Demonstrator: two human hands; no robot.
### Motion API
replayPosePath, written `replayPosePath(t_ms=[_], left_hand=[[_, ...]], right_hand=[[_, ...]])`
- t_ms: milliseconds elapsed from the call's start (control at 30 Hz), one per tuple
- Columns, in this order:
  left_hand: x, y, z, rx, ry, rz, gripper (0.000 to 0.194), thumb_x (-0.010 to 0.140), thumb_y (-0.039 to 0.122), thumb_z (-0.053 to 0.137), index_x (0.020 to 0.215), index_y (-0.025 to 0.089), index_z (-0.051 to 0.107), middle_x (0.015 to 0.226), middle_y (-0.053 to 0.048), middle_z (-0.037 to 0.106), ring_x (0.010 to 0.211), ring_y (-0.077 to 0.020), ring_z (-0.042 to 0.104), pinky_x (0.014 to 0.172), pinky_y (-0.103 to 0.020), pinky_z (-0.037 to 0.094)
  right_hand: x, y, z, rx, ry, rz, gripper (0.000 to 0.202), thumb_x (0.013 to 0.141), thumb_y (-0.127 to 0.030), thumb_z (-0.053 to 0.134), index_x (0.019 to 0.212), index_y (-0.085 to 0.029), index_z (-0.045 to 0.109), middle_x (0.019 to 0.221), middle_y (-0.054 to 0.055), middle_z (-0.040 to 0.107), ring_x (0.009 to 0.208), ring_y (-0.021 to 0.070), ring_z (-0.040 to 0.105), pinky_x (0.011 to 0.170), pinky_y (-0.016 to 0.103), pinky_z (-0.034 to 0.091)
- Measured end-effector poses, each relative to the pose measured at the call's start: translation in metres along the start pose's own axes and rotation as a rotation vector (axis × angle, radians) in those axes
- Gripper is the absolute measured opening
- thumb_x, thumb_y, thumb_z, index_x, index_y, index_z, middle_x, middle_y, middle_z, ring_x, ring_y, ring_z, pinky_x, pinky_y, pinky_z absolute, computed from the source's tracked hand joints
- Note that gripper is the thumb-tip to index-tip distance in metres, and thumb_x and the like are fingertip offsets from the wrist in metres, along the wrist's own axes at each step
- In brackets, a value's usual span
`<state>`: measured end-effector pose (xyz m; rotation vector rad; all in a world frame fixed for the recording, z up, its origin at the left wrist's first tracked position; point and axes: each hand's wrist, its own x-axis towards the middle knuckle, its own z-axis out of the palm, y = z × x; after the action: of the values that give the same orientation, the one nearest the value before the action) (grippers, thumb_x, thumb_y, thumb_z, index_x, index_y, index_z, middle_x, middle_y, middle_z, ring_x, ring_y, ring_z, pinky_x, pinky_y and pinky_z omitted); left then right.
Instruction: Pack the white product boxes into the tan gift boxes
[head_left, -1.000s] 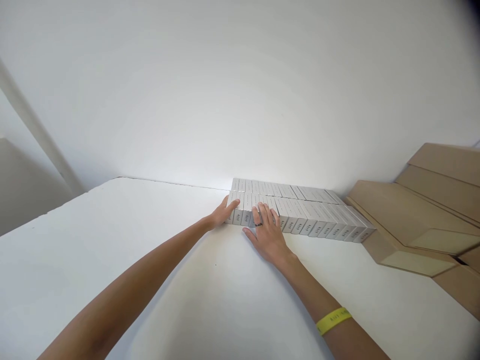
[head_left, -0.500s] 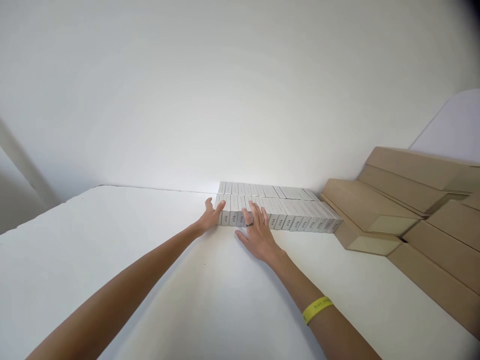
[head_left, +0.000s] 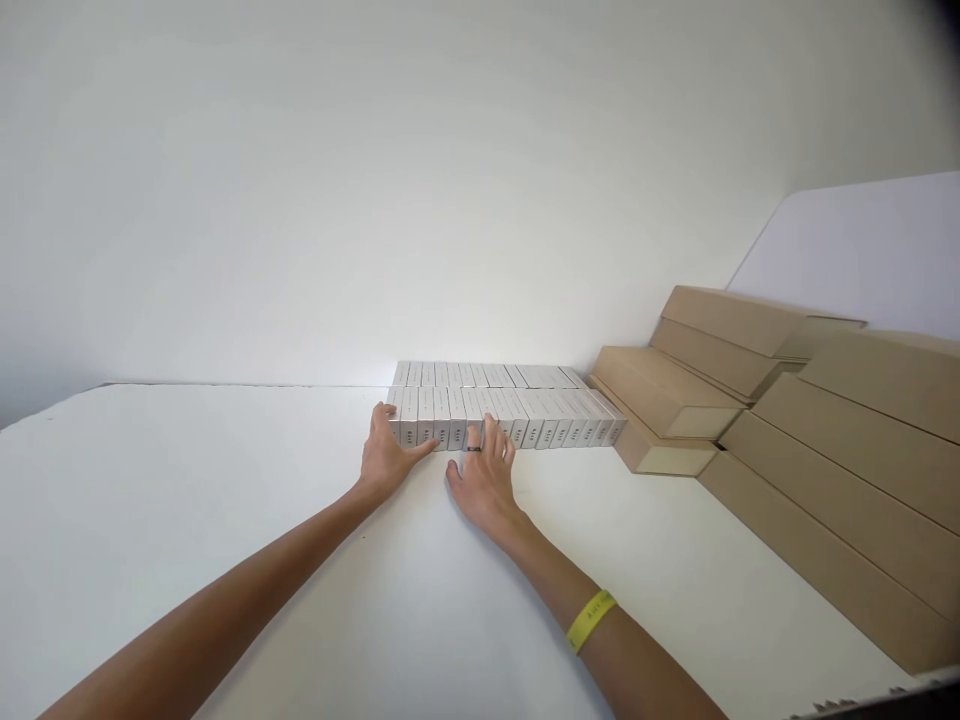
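Two rows of slim white boxes stand packed side by side, the front row (head_left: 536, 405) pressed near the back row (head_left: 487, 375) along the wall. At the left end of the front row is my left hand (head_left: 386, 460), its fingers against the end box and its thumb stretched across the front faces. My right hand (head_left: 486, 485), with a dark ring and a yellow wristband (head_left: 591, 620), rests its spread fingertips on the fronts of boxes near the middle. Neither hand is wrapped around a box. Small dark print marks the front faces.
Brown cardboard boxes (head_left: 671, 390) are stacked at the right, touching or nearly touching the rows' right end. More long brown boxes (head_left: 847, 475) lie nearer on the right. The white table (head_left: 225, 480) meets a pale wall (head_left: 450, 180) behind.
The view has swung right, so the boxes appear further left. My left thumb has moved from the top of the end boxes down across their fronts. My right hand stays at the front faces.
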<state>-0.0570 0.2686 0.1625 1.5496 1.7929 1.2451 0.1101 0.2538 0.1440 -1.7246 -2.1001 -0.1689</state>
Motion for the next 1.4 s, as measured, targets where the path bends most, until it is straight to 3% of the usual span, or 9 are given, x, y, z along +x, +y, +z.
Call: replayPosePath(t_ms=[233,600,700,867,967,1133,1400], left_hand=[[0.012,0.003,0.011,0.101,0.116,-0.036,0.071,0.067,0.055,0.08,0.112,0.025,0.035,0.125,-0.01,0.047,0.111,-0.0325,0.056,0.089,-0.05,0.051],[0.007,-0.001,0.007,0.194,0.137,0.064,0.059,0.075,0.042,0.074,0.114,0.024,0.035,0.124,-0.01,0.048,0.108,-0.029,0.058,0.091,-0.047,0.051],[0.007,-0.001,0.005,0.219,0.159,0.087,0.06,0.075,0.038,0.074,0.118,0.023,0.034,0.132,-0.012,0.043,0.118,-0.0317,0.053,0.096,-0.05,0.048],[0.004,-0.004,0.0,0.255,0.179,0.084,0.057,0.082,0.025,0.066,0.127,0.023,0.031,0.152,-0.017,0.022,0.14,-0.0374,0.033,0.106,-0.054,0.04],[0.001,-0.004,-0.001,0.277,0.17,0.059,0.067,0.08,0.027,0.069,0.131,0.022,0.027,0.155,-0.02,0.015,0.141,-0.0408,0.029,0.107,-0.057,0.038],[0.002,0.003,0.006,0.304,0.155,0.042,0.095,0.064,0.04,0.085,0.132,0.024,0.022,0.157,-0.018,0.013,0.141,-0.0398,0.028,0.111,-0.056,0.035],[0.015,0.007,0.027,0.326,0.28,-0.054,0.105,0.054,0.047,0.088,0.13,0.023,0.019,0.155,-0.022,0.014,0.141,-0.0421,0.027,0.113,-0.058,0.029]], right_hand=[[-0.003,-0.004,0.003,-0.029,-0.036,0.02,0.05,0.093,-0.032,0.044,0.136,-0.007,0.042,0.16,0.025,0.007,0.145,0.0347,0.022,0.114,0.052,0.022],[-0.004,0.002,0.003,-0.033,-0.011,-0.012,0.045,0.093,-0.027,0.039,0.133,-0.007,0.044,0.159,0.024,0.008,0.134,0.0327,0.038,0.111,0.051,0.024],[-0.004,0.001,0.002,-0.038,-0.006,-0.018,0.043,0.093,-0.026,0.039,0.131,-0.007,0.044,0.159,0.024,0.008,0.135,0.0327,0.036,0.11,0.051,0.025],[-0.004,0.0,0.003,-0.041,-0.013,-0.014,0.042,0.094,-0.027,0.037,0.13,-0.008,0.044,0.159,0.023,0.007,0.132,0.0315,0.039,0.11,0.052,0.024],[-0.004,0.0,0.005,-0.038,-0.015,-0.009,0.041,0.094,-0.028,0.037,0.13,-0.008,0.044,0.16,0.023,0.005,0.13,0.0307,0.04,0.111,0.052,0.024],[-0.004,0.001,0.007,-0.028,-0.007,-0.003,0.043,0.094,-0.029,0.037,0.131,-0.007,0.043,0.16,0.023,0.002,0.131,0.0304,0.038,0.111,0.052,0.024],[-0.003,0.003,0.009,-0.022,0.011,-0.011,0.043,0.095,-0.028,0.038,0.132,-0.006,0.043,0.16,0.023,0.002,0.13,0.0286,0.039,0.111,0.052,0.022]])
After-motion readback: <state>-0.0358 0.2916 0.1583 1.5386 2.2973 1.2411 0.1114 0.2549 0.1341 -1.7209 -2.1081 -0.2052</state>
